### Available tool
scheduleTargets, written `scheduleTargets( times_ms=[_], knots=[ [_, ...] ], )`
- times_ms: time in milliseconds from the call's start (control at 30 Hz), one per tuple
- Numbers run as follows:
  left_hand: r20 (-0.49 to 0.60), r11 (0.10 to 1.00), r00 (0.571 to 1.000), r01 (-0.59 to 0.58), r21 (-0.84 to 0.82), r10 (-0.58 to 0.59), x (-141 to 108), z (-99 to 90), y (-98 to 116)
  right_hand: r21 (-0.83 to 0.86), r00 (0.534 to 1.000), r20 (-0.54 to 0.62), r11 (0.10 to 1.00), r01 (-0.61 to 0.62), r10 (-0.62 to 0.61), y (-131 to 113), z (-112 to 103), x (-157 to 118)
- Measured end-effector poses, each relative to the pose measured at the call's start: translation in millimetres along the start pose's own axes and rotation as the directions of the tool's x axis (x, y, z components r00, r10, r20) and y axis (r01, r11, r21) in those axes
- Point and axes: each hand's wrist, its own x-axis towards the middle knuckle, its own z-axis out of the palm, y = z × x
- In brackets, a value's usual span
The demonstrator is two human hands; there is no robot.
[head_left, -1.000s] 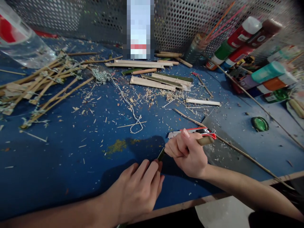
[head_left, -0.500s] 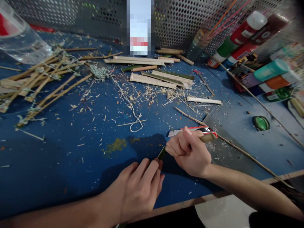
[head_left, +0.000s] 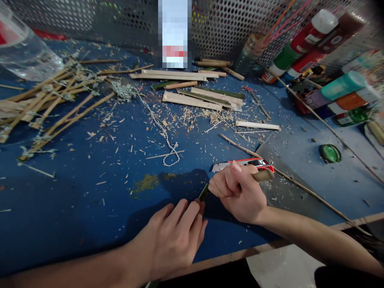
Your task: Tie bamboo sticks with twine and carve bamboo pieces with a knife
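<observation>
A green bamboo strip (head_left: 204, 193) lies under my left hand (head_left: 177, 232), whose fingers are curled over it and pressed together. Its far end shows between my two hands, and a bit of green pokes out below my left wrist. My right hand (head_left: 237, 192) is closed in a fist around a brownish wooden rod, perhaps a tool's handle (head_left: 263, 175), whose end sticks out to the right. The rest of it is hidden in the fist, right at the strip's far end. Just behind the fist lies a red and black utility knife (head_left: 255, 162).
Split bamboo pieces (head_left: 192, 101) and shavings (head_left: 210, 116) lie across the blue table (head_left: 90, 208). Tied sticks (head_left: 60, 100) and string (head_left: 124, 92) are at left, near a clear bottle (head_left: 27, 52). Paint bottles (head_left: 342, 88), a green paint cap (head_left: 330, 153) and a long thin stick (head_left: 306, 188) are at right.
The camera view has shifted very slightly, moving the background a little to the left. Both hands keep almost the same place and grip.
</observation>
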Motion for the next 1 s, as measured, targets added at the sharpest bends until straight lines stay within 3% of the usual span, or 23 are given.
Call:
scheduleTargets(
  times_ms=[467, 1000],
  knots=[
    [0.008, 1.0, 1.0, -0.007, 0.0, 0.007, -0.6, -0.3, -0.8, -0.018, 0.998, -0.054, 0.999, -0.038, 0.037, -0.5, 1.2, 0.1],
    [0.011, 1.0, 1.0, -0.011, -0.018, 0.011, -0.1, 0.3, -0.5, 0.001, 1.0, 0.004, 1.0, 0.014, -0.014, 1.1, -0.5, -0.9]
  ],
)
